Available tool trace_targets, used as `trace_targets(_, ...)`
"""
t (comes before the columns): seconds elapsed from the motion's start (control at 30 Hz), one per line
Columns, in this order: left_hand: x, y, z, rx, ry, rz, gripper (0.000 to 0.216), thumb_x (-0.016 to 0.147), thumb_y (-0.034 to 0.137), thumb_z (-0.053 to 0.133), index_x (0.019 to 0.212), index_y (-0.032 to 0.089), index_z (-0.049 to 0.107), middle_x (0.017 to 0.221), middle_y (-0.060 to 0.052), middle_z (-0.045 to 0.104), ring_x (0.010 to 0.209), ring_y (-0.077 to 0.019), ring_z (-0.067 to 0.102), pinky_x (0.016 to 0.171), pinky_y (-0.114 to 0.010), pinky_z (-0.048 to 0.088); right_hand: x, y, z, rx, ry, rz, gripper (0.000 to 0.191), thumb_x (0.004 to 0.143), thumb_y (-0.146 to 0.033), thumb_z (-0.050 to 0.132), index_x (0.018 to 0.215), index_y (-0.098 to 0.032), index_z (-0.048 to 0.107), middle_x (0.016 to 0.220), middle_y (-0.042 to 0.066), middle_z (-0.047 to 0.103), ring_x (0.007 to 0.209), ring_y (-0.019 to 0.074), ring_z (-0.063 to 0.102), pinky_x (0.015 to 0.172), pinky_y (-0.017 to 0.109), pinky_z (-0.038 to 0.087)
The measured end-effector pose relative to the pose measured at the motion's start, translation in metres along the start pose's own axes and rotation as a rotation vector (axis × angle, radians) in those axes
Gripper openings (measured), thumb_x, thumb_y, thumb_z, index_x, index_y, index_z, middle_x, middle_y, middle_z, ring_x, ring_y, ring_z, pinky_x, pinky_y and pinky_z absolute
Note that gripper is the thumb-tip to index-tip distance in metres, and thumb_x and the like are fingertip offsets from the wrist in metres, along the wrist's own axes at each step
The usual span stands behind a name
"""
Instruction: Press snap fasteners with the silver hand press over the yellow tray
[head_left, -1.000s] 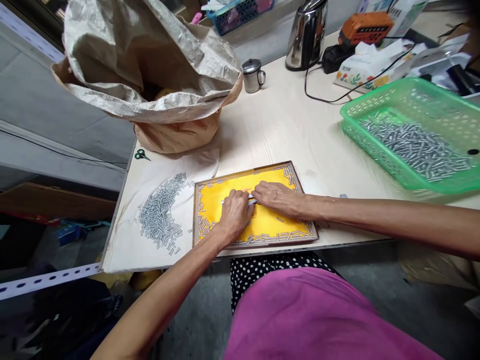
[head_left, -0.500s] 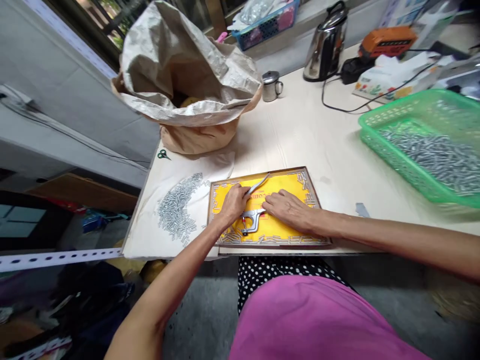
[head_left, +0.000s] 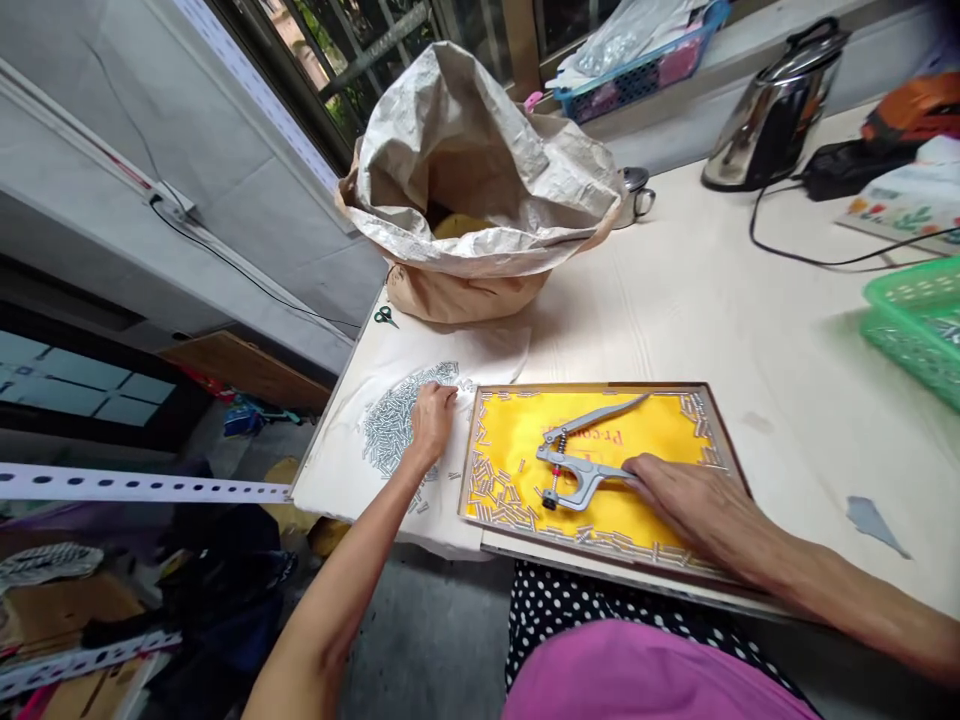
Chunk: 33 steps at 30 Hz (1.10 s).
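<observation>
Grey hand-held snap pliers [head_left: 589,480] lie over a shallow tray [head_left: 463,480] lined with yellow, their jaws spread apart. My right hand [head_left: 682,495] is closed round the end of the lower handle; the upper handle stands free. Small silvery metal pins [head_left: 495,500] lie along the tray's sides, thickest at the left. To the left, on a white cloth, is a pile of similar pins [head_left: 390,430]. My left hand [head_left: 433,420] is at the right side of that pile, fingers bent and drawn together; whatever they pinch is too small to make out.
A large paper sack [head_left: 472,290] stands open behind the pile, with small green scissors [head_left: 385,316] beside it. A metal cup [head_left: 634,195], a kettle [head_left: 780,110] and a green basket [head_left: 907,330] stand farther back and right. A grey scrap [head_left: 876,525] lies right of the tray.
My left hand has left the pliers and moved left to the pin pile. The pliers' handles now stand wide apart, the right hand still on one. The view has turned left.
</observation>
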<state>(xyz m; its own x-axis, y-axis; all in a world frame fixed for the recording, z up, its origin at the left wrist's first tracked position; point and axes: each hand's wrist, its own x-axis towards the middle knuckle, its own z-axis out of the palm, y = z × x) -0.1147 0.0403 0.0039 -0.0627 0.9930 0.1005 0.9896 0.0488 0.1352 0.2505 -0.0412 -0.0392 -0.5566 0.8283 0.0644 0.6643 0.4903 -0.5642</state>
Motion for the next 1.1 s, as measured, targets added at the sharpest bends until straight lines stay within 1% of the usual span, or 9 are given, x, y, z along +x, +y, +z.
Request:
trace_targets(0.07,0.01,0.004,0.004,0.036,-0.023,0.032,0.029,0.096,0.023,0.045,0.105,0.017,0.072,0.104,-0.01,0.065,0.105,-0.0235,0.054,0.088,-0.032,0.043,-0.003,0.004,0.009,-0.013,0.006,0.031,0.027,0.099,-0.034,0.031,0.083,-0.026,0.051,0.072,0.002,0.061,0.061,0.0183,0.058,0.056,0.031,0.038)
trace_targets(0.23,0.033,0.015,0.014,0.046,-0.09,-0.164,0.023,0.092,0.027,0.054,0.093,0.011,0.07,0.101,-0.015,0.066,0.097,-0.0242,0.059,0.083,-0.032,0.042,-0.006,0.008,0.02,-0.046,-0.002,0.068,0.025,0.099,-0.034,0.033,0.083,-0.027,0.051,0.073,0.002,0.063,0.064,0.0198,0.062,0.057,0.032,0.04)
trace_targets(0.37,0.041,0.01,0.022,-0.03,-0.128,-0.205,0.019,0.09,0.016,0.052,0.096,0.009,0.069,0.099,-0.015,0.067,0.093,-0.0227,0.06,0.082,-0.031,0.042,-0.004,0.008,0.019,-0.075,-0.053,0.075,0.023,0.098,-0.033,0.036,0.084,-0.026,0.052,0.075,0.002,0.065,0.064,0.0197,0.063,0.056,0.031,0.041)
trace_targets(0.57,0.035,0.012,0.028,-0.012,-0.086,-0.008,0.041,0.086,0.004,0.04,0.119,0.012,0.064,0.107,-0.014,0.063,0.102,-0.0241,0.057,0.086,-0.032,0.044,0.002,0.003,0.016,-0.162,-0.098,0.08,0.018,0.097,-0.03,0.04,0.088,-0.023,0.054,0.075,0.003,0.066,0.065,0.0201,0.064,0.056,0.029,0.037)
trace_targets(0.77,0.022,0.003,0.011,-0.044,0.03,-0.05,0.038,0.084,0.006,0.038,0.107,0.008,0.068,0.101,-0.015,0.062,0.098,-0.0251,0.057,0.086,-0.036,0.046,0.003,0.001,0.014,-0.133,-0.086,0.032,0.02,0.1,-0.031,0.039,0.091,-0.022,0.053,0.081,0.003,0.066,0.071,0.0183,0.063,0.06,0.029,0.036)
trace_targets(0.87,0.005,0.01,-0.003,-0.212,0.047,-0.069,0.03,0.083,0.013,0.045,0.099,0.01,0.07,0.096,-0.012,0.065,0.09,-0.0238,0.061,0.084,-0.037,0.049,0.004,0.0,0.014,-0.18,-0.102,0.01,0.018,0.101,-0.029,0.039,0.091,-0.022,0.052,0.081,0.002,0.064,0.07,0.0173,0.06,0.06,0.029,0.033)
trace_targets(0.93,-0.014,0.028,-0.01,-0.447,-0.056,-0.124,0.026,0.08,0.017,0.051,0.097,0.013,0.07,0.082,-0.007,0.066,0.072,-0.0191,0.062,0.071,-0.033,0.052,0.004,0.0,0.014,-0.236,-0.122,-0.032,0.015,0.1,-0.021,0.037,0.095,-0.022,0.051,0.081,0.002,0.063,0.07,0.0168,0.058,0.06,0.029,0.031)
trace_targets(1.0,-0.037,0.052,-0.016,-0.718,-0.255,-0.214,0.023,0.076,0.02,0.057,0.094,0.014,0.068,0.069,-0.001,0.063,0.055,-0.0143,0.058,0.056,-0.027,0.049,0.002,-0.001,0.013,-0.28,-0.11,-0.079,0.017,0.097,-0.014,0.036,0.1,-0.022,0.051,0.085,0.003,0.062,0.072,0.0169,0.057,0.061,0.03,0.03)
trace_targets(1.1,-0.071,0.086,-0.021,-0.982,-0.474,-0.283,0.021,0.07,0.029,0.068,0.085,0.014,0.067,0.066,0.0,0.062,0.05,-0.0112,0.055,0.05,-0.023,0.046,-0.003,-0.004,0.011,-0.315,-0.044,-0.125,0.02,0.095,-0.01,0.038,0.106,-0.021,0.05,0.09,0.005,0.062,0.076,0.0173,0.056,0.064,0.031,0.03)
